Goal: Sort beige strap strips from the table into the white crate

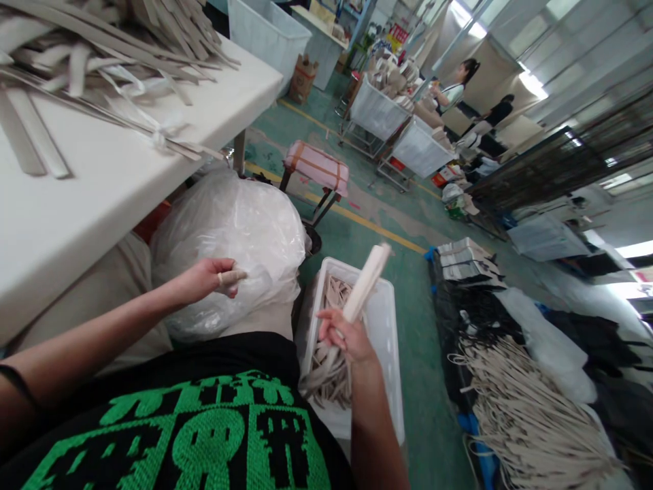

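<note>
Green floor (417,354) lay under the white bin (381,327), and over it the right hand (347,338) had a loose, curled grip round a pale strip (366,280), which seemed best held steady, while I could not tell if the left hand's (220,278) bent fingers held anything.

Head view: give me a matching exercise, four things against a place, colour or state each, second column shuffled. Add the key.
Things:
1. Pale strip
2. Stool seat
3. White bin nearest the person
4. Plastic bag

Place, colour or state:
A. Translucent and bulging, beyond the left hand
B. Held in the right hand
C. Pink, with brown bands
D. Holds a tangle of beige strips

Pairs: 1-B, 2-C, 3-D, 4-A
</note>
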The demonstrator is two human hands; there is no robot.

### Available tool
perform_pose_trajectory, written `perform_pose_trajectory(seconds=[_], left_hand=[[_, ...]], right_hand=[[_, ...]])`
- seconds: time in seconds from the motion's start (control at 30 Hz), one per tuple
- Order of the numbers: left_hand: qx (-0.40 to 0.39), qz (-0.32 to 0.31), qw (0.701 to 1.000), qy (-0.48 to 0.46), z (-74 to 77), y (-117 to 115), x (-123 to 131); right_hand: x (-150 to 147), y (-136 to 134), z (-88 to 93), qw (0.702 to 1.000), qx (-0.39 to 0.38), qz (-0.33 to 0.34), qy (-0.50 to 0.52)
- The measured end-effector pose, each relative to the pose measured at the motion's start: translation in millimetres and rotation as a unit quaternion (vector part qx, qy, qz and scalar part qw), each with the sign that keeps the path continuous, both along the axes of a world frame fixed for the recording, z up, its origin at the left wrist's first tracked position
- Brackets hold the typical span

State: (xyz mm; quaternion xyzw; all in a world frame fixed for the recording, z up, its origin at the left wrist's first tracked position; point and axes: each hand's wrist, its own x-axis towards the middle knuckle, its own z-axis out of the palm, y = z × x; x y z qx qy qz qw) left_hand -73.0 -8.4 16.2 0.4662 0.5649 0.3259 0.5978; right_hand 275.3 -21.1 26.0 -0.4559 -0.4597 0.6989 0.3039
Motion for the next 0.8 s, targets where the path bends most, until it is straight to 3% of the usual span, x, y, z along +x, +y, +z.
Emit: perform_pose_trajectory(seconds=[0.13, 0.23, 0.33, 0.47, 0.53, 0.63, 0.8], left_hand=[[0.043, -0.015, 0.999, -0.009, 2.1, -18.8, -2.1], [0.103, -0.070, 0.989, 0.078, -2.5, -21.5, -19.3], [0.186, -0.154, 0.930, 0.278, -3.0, -14.5, -42.4], [0.283, -0.173, 0.820, 0.466, 11.4, -0.7, -62.5], [0.294, -0.177, 0.802, 0.488, 21.1, 4.3, -65.4], [0.316, -0.192, 0.800, 0.472, 32.2, 9.6, -62.9], [0.452, -0.238, 0.771, 0.380, 49.2, 16.2, -49.0]], right_hand=[[-89.6, 16.2, -26.1, 0.996, -0.051, 0.039, 0.064], [-124.7, 29.0, -29.8, 0.997, -0.056, 0.004, 0.058], [-132.2, 40.7, -22.4, 0.999, -0.020, -0.034, 0.035], [-126.2, 49.8, -9.6, 0.999, 0.021, -0.034, 0.009], [-124.3, 50.9, -3.1, 0.999, 0.041, -0.021, 0.003], [-123.1, 52.8, 9.7, 0.997, 0.079, 0.002, -0.009], [-122.7, 62.2, 28.0, 0.995, 0.093, 0.038, -0.016]])
